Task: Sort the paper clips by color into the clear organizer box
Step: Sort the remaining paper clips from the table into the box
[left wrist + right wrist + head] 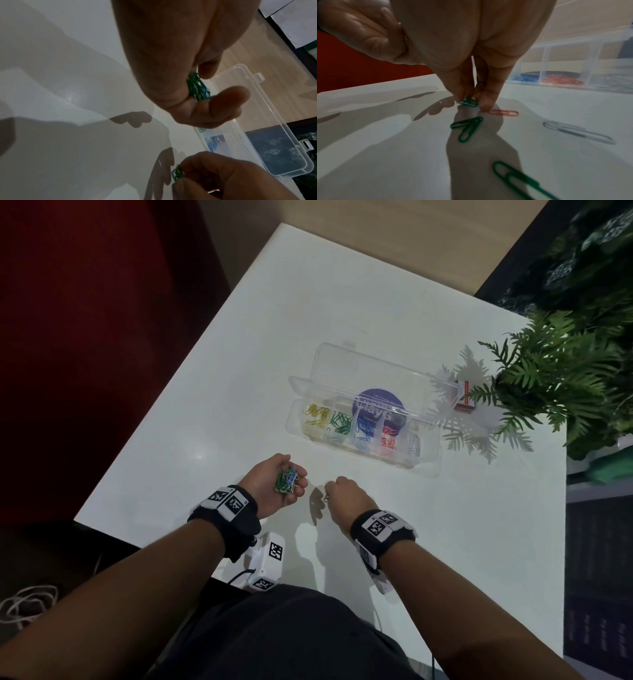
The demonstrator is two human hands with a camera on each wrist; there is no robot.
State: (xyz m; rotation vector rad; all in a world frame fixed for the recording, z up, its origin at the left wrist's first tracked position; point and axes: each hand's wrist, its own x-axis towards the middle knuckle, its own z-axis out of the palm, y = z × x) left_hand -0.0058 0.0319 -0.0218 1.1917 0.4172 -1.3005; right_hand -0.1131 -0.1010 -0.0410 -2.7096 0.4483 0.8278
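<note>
The clear organizer box (pixel 424 464) lies open mid-table; its compartments hold yellow (pixel 317 414), green (pixel 339 422), blue (pixel 363 429), red (pixel 388 436) and silver clips. My left hand (pixel 279 479) is turned palm up near the front of the table, fingers curled around a bundle of green and blue clips (pixel 287 480) (pixel 197 88). Just to its right, my right hand (pixel 331 492) points down at the table, and its fingertips (pixel 485 104) pinch a green clip (pixel 469 102) (pixel 177 172) at the surface.
In the right wrist view, loose clips lie on the white table (pixel 239 371) near my right hand: a red one (pixel 504 113), two crossed green ones (pixel 467 128), more green (pixel 518 178), a silver pair (pixel 578 132). A fern (pixel 561 378) overhangs the right edge beyond the box.
</note>
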